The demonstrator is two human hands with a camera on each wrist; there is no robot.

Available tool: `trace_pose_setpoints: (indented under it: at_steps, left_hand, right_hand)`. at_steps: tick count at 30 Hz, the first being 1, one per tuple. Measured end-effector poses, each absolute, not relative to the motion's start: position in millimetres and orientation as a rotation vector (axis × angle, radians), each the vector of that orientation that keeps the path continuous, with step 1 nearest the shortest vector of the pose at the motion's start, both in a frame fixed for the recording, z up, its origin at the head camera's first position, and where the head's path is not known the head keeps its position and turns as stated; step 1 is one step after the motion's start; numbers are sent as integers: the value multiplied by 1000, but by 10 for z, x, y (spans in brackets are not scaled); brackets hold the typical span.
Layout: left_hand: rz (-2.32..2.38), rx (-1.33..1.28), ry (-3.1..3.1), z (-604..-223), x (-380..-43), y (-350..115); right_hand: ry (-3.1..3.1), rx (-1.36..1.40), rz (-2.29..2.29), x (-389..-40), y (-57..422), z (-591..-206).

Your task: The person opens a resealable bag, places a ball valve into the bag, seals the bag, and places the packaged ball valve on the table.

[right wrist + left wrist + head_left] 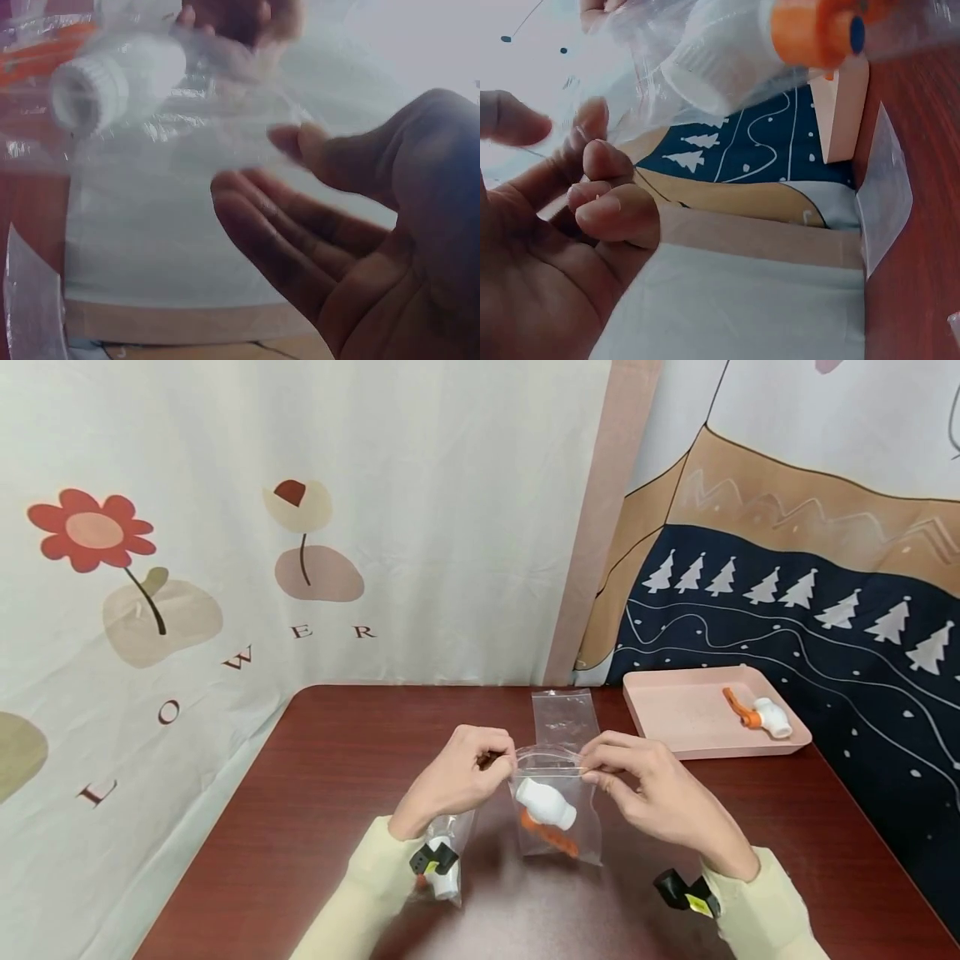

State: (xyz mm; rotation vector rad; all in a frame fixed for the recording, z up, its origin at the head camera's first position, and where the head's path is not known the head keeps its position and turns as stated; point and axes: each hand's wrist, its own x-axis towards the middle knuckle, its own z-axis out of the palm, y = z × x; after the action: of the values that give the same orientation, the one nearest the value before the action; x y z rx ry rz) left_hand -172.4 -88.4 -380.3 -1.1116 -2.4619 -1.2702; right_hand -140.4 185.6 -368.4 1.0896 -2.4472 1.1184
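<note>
Between my two hands hangs a clear zip bag (588, 831), held by its top strip. Inside it lies a white plastic ball valve (546, 803) with an orange lever handle, seen through the film. My left hand (459, 770) pinches the left end of the bag's top between thumb and fingers. At the opposite end, my right hand (652, 787) pinches the strip with thumb and index finger. The right wrist view shows the valve's ribbed white end (82, 94) through the plastic, the other fingers of that hand loosely extended below the bag.
Another bagged valve (444, 883) lies under my left wrist, partly hidden by it. A flat clear bag (564, 714) rests on the red-brown table (360, 735) near the back edge. At the back right, a pink tray (682, 714) holds one loose white-and-orange valve (771, 718).
</note>
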Motion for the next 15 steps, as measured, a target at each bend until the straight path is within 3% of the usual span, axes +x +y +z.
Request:
trace_pose_setpoints:
  at_steps: [15]
  left_hand:
    - [-1619, -1452, -2307, -3785, -1785, -1028]
  right_hand:
    - [-2452, 1079, 1249, -1499, 2022, -3640]
